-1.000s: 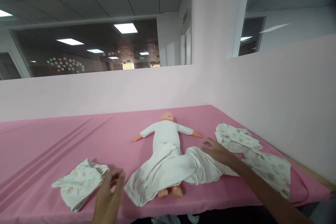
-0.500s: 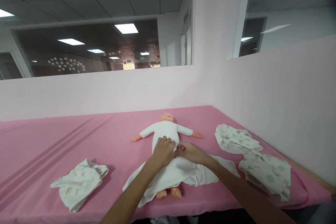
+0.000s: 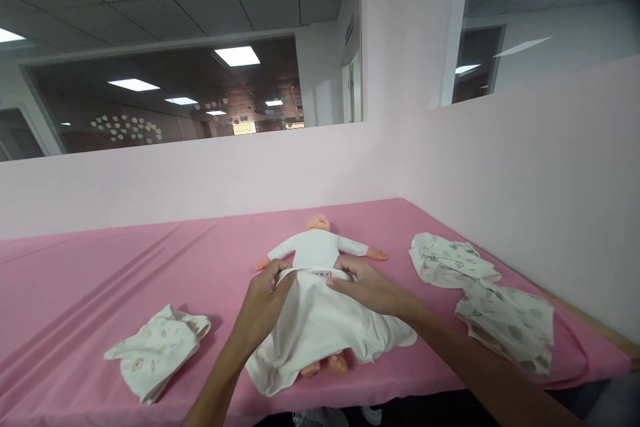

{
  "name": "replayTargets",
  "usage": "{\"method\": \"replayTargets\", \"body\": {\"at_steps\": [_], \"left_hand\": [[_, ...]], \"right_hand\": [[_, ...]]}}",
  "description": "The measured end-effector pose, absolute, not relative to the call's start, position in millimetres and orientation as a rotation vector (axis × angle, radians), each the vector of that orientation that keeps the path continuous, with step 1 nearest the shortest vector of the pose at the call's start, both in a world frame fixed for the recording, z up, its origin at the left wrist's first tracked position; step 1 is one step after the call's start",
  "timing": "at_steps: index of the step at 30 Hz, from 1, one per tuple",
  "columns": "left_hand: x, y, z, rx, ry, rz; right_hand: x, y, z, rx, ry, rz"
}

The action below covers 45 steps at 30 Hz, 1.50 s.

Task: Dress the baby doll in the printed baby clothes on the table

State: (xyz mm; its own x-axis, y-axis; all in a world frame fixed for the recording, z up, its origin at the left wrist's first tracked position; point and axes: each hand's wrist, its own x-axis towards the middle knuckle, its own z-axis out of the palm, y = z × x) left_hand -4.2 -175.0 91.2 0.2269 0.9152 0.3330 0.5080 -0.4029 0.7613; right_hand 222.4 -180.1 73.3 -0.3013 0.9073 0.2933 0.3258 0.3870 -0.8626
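Observation:
A baby doll [image 3: 316,248] in a white top lies on its back on the pink table [image 3: 100,280], arms spread, head away from me. A white cloth [image 3: 320,330] covers its legs; only the feet show at the near edge. My left hand [image 3: 264,299] pinches the cloth's top edge at the doll's left side of the waist. My right hand [image 3: 364,285] presses and grips the same edge on the other side.
A folded patterned garment [image 3: 155,350] lies at the near left. Two more patterned garments [image 3: 450,260] [image 3: 507,327] lie to the right by the pink wall. The table's front edge runs just below the doll's feet.
Both hands came together at the doll's waist, then spread apart along the cloth's top edge. The loose cloth at the right was drawn in over the doll's legs.

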Motion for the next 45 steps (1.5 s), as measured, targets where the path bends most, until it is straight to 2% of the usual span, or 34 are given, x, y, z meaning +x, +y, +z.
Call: {"method": "replayTargets", "body": {"at_steps": [5,9,14,26,33,40,45], "left_hand": [[-5,-191,98,2.064,1.167,0.943],[2,-191,94,2.076,0.988,0.941],[-2,-195,99,2.088,1.016,0.915],[-28,-209,154,2.451,1.351,0.617],[-55,-236,145,2.608,1.568,0.535],[-84,-231,149,2.406,1.525,0.729],[-103,-230,171,2.214,1.453,0.828]], "right_hand": [[206,-184,80,-0.915,-1.924,1.051],[200,-186,84,-0.900,-1.931,1.033],[208,-196,93,-0.915,-1.934,1.041],[236,-212,111,-1.189,-2.085,0.755],[260,-229,97,-1.354,-2.095,0.491],[265,-255,109,-1.498,-2.013,0.423],[258,-261,124,-1.501,-1.934,0.546]]}}
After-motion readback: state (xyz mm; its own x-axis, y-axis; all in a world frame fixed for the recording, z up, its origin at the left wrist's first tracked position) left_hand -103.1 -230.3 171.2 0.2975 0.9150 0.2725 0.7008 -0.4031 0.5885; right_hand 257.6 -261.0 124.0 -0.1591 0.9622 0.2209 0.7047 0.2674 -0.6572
